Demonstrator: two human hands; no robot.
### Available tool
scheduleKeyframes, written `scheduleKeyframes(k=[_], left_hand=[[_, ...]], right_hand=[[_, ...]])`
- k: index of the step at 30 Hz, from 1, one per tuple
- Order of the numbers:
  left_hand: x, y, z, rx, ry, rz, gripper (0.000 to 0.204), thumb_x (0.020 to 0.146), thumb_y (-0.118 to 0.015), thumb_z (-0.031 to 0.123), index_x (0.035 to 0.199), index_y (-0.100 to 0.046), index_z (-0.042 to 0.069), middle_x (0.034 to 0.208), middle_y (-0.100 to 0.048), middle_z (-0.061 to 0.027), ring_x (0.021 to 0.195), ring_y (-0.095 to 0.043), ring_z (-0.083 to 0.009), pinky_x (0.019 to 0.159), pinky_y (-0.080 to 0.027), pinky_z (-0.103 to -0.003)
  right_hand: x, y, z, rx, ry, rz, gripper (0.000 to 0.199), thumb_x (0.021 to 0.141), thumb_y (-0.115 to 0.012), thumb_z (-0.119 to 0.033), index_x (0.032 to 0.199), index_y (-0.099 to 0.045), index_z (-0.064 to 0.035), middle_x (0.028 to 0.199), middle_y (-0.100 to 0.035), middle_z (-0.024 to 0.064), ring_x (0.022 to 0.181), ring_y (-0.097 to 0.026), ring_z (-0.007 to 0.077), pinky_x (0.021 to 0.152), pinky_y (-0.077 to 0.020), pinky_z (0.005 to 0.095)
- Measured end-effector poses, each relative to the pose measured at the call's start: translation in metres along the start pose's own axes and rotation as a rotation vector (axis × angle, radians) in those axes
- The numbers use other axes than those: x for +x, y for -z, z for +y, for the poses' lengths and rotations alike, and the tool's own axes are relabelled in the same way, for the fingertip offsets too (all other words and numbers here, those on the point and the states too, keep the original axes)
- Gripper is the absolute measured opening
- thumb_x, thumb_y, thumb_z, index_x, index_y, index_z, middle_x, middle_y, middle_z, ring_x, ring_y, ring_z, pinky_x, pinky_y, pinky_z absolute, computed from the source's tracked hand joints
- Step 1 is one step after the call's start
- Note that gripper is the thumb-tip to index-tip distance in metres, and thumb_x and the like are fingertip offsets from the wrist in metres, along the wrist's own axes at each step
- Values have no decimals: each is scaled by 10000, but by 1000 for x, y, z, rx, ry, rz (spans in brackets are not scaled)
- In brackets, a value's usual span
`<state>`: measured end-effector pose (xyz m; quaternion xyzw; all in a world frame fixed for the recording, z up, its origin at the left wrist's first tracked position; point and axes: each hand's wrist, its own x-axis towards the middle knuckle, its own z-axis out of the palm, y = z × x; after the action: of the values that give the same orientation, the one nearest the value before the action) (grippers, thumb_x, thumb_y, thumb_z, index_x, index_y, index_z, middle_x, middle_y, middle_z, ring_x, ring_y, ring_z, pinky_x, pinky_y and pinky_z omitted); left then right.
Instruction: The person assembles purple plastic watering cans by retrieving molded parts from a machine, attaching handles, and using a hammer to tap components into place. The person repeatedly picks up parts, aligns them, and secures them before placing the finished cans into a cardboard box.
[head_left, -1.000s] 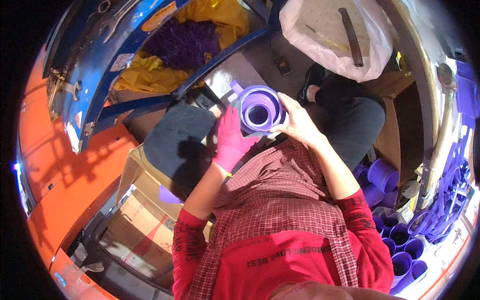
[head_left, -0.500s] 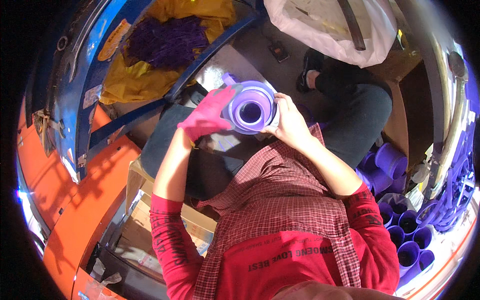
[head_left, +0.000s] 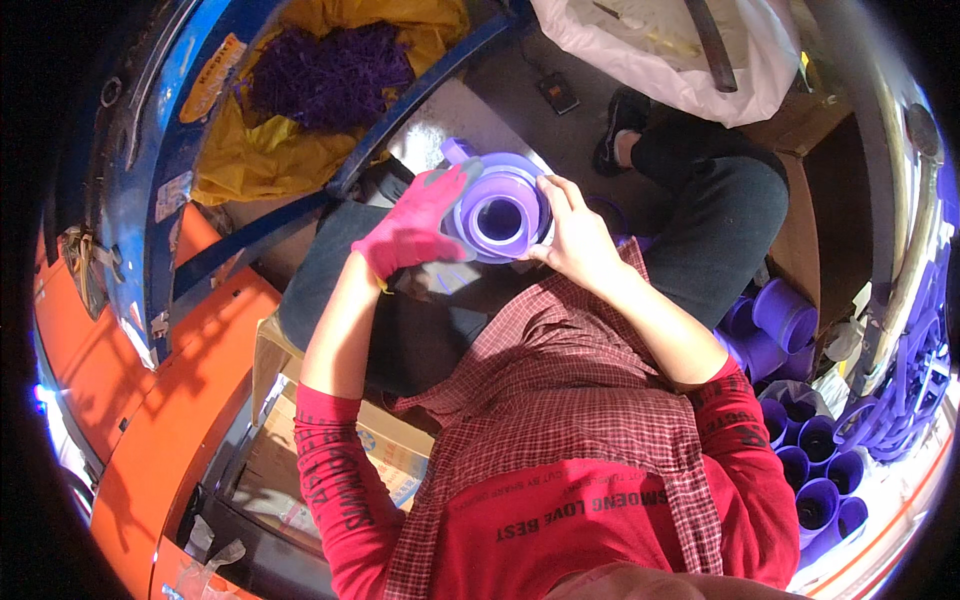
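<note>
Before my lap I hold a purple round plastic piece [head_left: 503, 184], made of stepped rings around a dark central hole, with a small tab at its upper left. Around its left side curves my left hand [head_left: 412, 226], in a pink glove with grey fingertips, closed on the rim. My bare right hand [head_left: 583, 234] grips the right side, fingers along the outer rim and thumb at the lower edge. The underside of the piece is hidden.
Purple plastic trimmings [head_left: 330, 75] fill a yellow sack [head_left: 270, 165] behind a blue metal frame [head_left: 430, 100]. A white bag [head_left: 660, 60] lies at the far right. Purple cups [head_left: 817, 505] and looped purple strips [head_left: 905, 400] sit to my right, a cardboard box [head_left: 385, 440] to my left.
The piece has tilted slightly between my hands, and my right fingers have shifted a little along its rim. Both hands keep their grip.
</note>
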<state>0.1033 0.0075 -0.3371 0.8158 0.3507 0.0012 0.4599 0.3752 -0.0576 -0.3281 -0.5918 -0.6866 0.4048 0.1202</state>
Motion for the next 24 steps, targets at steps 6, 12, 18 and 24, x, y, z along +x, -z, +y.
scheduleKeyframes(k=[6, 12, 18, 24], left_hand=[[-3, -13, -12, -4, 9, 59, 1098, 697, -734, 622, 1484, -356, -44, 1557, -309, -269, 1479, -227, -387, 1204, -143, -487], [5, -16, 13, 151, 185, 68, 1022, 645, -809, 405, 1476, -384, -12, 1550, -342, -228, 1418, -318, -400, 1172, -247, -482], [-22, 11, 73, 471, 205, 413, 964, 597, -847, 368, 1424, -460, 56, 1479, -429, -209, 1353, -421, -375, 1117, -359, -461], [-177, -63, 2, -32, 957, 1261, 916, 740, -767, 451, 1476, -386, 61, 1516, -370, -232, 1371, -403, -386, 1151, -310, -467]], right_hand=[[0, -5, 4, -57, 93, 53, 1003, 589, -915, -280, 1372, -393, 65, 1480, -397, 240, 1227, -554, 408, 995, -507, 414], [0, -17, 7, -136, 83, 71, 1004, 580, -913, -244, 1379, -393, 71, 1470, -408, 267, 1317, -485, 389, 1059, -457, 403], [-5, -3, -1, -133, 182, 70, 988, 613, -904, -221, 1416, -372, 2, 1510, -351, 268, 1360, -422, 398, 1088, -413, 421], [-28, 65, 2, -257, 246, 254, 926, 728, -844, -132, 1492, -332, -21, 1537, -325, 235, 1409, -364, 373, 1166, -325, 417]])
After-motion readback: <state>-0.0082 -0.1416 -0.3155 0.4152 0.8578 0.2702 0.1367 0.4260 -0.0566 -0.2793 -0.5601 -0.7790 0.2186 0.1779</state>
